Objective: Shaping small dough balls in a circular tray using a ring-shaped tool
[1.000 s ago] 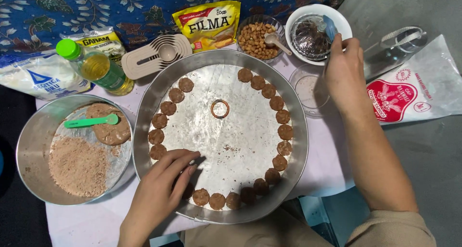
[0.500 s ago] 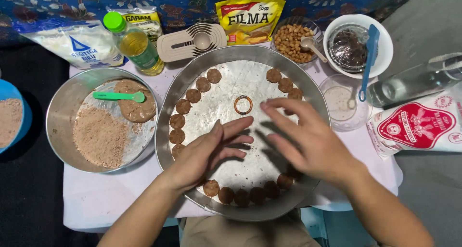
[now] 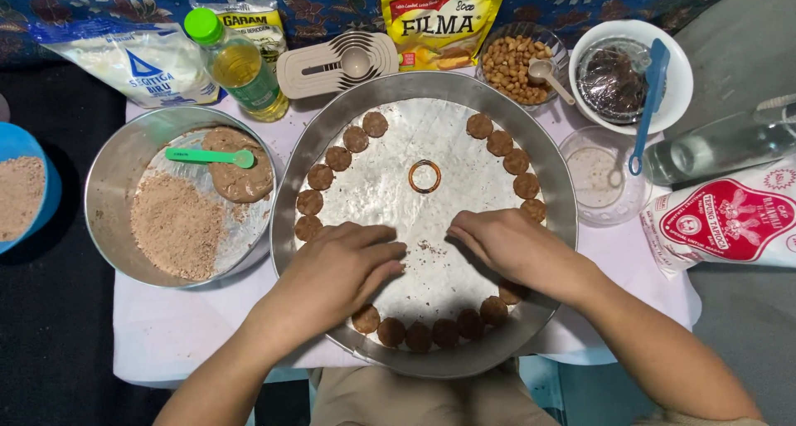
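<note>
A large round metal tray [image 3: 547, 177] lies in front of me, with several small brown dough discs [image 3: 499, 142] lined along its rim and a small ring cutter [image 3: 424, 175] near its middle. My left hand [image 3: 340, 268] rests palm down on the tray's lower left, fingers pointing right. My right hand [image 3: 506, 245] lies palm down on the lower right, fingers pointing left. The fingertips of both hands come close over a few crumbs on the floured middle. Neither hand holds anything that I can see.
Left of the tray stands a metal bowl [image 3: 112, 185] with brown crumbs, dough and a green spoon [image 3: 207, 155]. Behind are an oil bottle [image 3: 236, 65], flour bag [image 3: 137, 61], yellow pouch [image 3: 439, 24], peanut bowl [image 3: 514, 57], white bowl [image 3: 676, 86]. A glass bottle [image 3: 713, 148] and red packet [image 3: 730, 223] lie right.
A second ago my right hand was up at the white bowl; it came down onto the tray. Both hands have since lowered flat onto the tray's lower half, fingertips nearly meeting.
</note>
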